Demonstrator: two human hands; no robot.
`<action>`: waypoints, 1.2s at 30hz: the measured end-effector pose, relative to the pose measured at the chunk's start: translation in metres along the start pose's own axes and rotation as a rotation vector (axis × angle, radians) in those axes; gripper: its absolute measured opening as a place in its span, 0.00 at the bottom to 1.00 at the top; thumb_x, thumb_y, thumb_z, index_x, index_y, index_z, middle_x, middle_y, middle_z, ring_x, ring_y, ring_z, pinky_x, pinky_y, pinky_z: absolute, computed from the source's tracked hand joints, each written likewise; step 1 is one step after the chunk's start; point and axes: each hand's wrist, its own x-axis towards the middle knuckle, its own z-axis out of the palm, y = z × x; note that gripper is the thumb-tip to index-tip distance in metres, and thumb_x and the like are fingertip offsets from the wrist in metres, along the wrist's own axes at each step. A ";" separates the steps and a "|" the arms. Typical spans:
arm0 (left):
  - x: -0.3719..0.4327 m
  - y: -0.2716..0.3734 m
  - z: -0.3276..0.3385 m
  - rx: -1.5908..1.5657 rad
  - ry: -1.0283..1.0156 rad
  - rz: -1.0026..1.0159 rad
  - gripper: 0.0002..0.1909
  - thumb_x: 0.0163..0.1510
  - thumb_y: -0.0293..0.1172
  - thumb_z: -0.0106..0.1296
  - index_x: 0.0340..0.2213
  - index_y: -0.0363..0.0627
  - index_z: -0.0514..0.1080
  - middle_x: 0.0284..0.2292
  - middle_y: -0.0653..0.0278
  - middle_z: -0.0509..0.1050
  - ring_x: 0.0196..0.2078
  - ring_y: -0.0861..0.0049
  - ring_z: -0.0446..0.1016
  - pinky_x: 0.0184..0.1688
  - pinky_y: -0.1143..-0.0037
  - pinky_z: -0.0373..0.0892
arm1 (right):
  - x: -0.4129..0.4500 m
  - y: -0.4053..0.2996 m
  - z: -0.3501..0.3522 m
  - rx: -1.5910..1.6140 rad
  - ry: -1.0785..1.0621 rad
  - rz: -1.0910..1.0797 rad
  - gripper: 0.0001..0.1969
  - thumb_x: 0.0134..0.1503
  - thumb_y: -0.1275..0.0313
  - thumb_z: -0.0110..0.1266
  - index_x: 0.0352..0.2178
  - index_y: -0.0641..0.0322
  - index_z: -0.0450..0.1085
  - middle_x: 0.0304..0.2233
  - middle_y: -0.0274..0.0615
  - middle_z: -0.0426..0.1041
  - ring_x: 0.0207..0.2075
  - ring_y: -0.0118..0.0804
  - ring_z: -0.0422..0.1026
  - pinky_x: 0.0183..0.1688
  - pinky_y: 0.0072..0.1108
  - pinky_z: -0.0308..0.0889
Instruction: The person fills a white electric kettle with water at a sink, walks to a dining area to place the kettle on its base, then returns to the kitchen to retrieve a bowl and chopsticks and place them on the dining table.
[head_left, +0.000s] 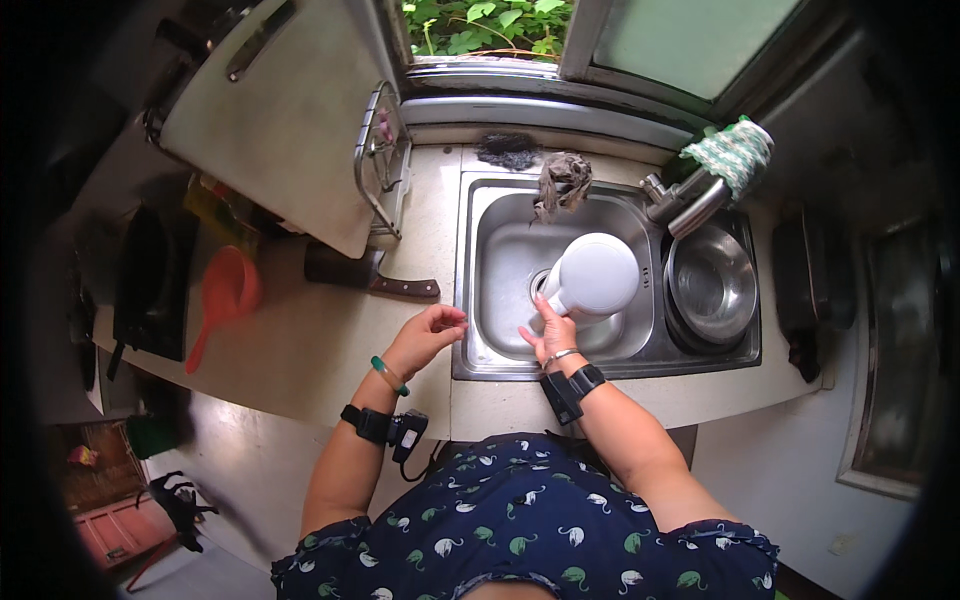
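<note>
My right hand (557, 335) is at the near side of a white lidded vessel (598, 274), perhaps a kettle or jug, and appears to grip its handle. The vessel is over the stainless steel sink basin (499, 244), its round end facing up towards me. Part of the drain (538, 283) shows beside it. To the left of the sink rim, my left hand (426, 337) hovers over the counter with fingers bent and nothing visible in it. A cleaver (405, 287) with a dark wooden handle lies beyond that hand.
A faucet (686, 206) with a cloth draped on it stands at the sink's back right. Metal bowls (711, 281) sit on the drainboard. A grey rag (562, 184) hangs over the back rim near a dark scouring pad (508, 150). A red ladle (225, 289) and wire rack (379, 161) are left.
</note>
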 end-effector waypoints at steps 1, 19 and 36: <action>-0.001 -0.001 -0.003 -0.027 -0.029 0.026 0.11 0.46 0.25 0.48 0.35 0.38 0.65 0.32 0.66 0.69 0.35 0.83 0.67 0.39 0.84 0.63 | 0.000 -0.001 -0.004 -0.068 0.018 -0.054 0.15 0.42 0.66 0.58 0.31 0.53 0.62 0.34 0.31 0.61 0.40 0.30 0.58 0.39 0.43 0.61; -0.006 -0.025 -0.022 -0.086 0.025 -0.024 0.08 0.47 0.24 0.47 0.32 0.38 0.66 0.32 0.66 0.69 0.35 0.84 0.67 0.40 0.84 0.63 | -0.026 -0.115 -0.046 -0.938 -0.132 0.026 0.17 0.37 0.78 0.51 0.32 0.61 0.59 0.26 0.35 0.61 0.27 0.33 0.65 0.24 0.30 0.68; -0.011 -0.039 -0.033 -0.125 0.077 0.012 0.06 0.47 0.25 0.47 0.30 0.38 0.66 0.29 0.65 0.70 0.33 0.83 0.67 0.38 0.84 0.64 | -0.057 -0.136 -0.030 -0.909 -0.313 0.031 0.12 0.39 0.80 0.50 0.29 0.62 0.60 0.24 0.33 0.62 0.26 0.28 0.64 0.31 0.33 0.68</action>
